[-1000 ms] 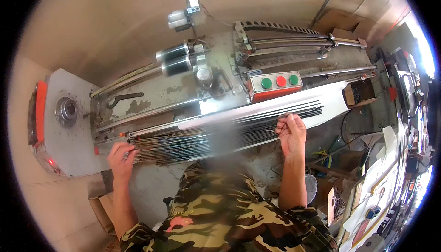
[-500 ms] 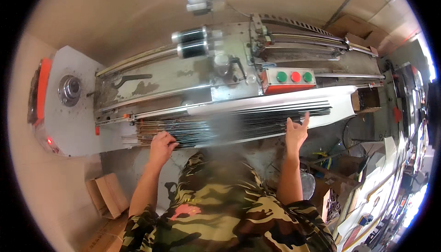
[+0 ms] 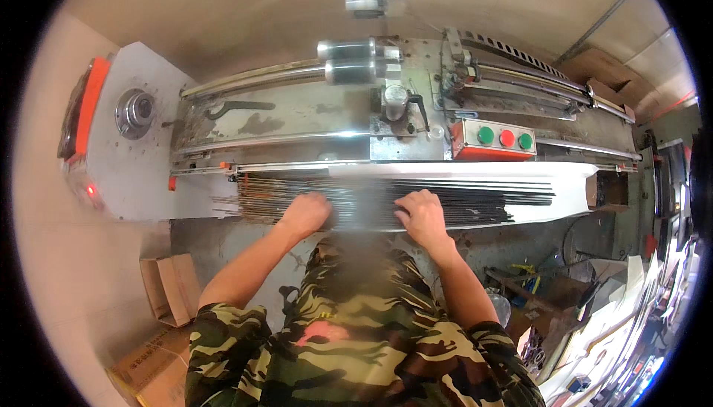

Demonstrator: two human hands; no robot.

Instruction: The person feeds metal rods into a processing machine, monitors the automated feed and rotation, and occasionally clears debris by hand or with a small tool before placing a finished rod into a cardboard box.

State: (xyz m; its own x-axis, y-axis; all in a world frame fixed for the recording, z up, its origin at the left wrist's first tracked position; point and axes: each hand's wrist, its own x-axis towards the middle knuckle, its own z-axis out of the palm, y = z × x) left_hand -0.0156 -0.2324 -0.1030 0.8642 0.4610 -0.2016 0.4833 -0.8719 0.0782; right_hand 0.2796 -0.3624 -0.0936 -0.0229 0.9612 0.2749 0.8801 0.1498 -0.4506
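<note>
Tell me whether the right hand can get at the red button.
Likely yes: nothing covers the red button, and the way from the right hand over the rods looks open.

Left hand [image 3: 307, 214]: down at the rods [image 3: 475, 202], fingers curled!
Right hand [image 3: 422, 215]: there too, fingers bent over the bundle.
Rods: thin, packed lengthwise along the white tray [image 3: 573, 190].
Buttons [image 3: 507, 138]: green, red, green!
Spanner [image 3: 249, 105]: lying on the machine [image 3: 319, 117].

A hook spanner [image 3: 249, 105] lies toward the left edge of the machine bed [image 3: 319, 114]; a three-button control box [image 3: 494, 152] stands near its front edge, right of the middle.
</note>
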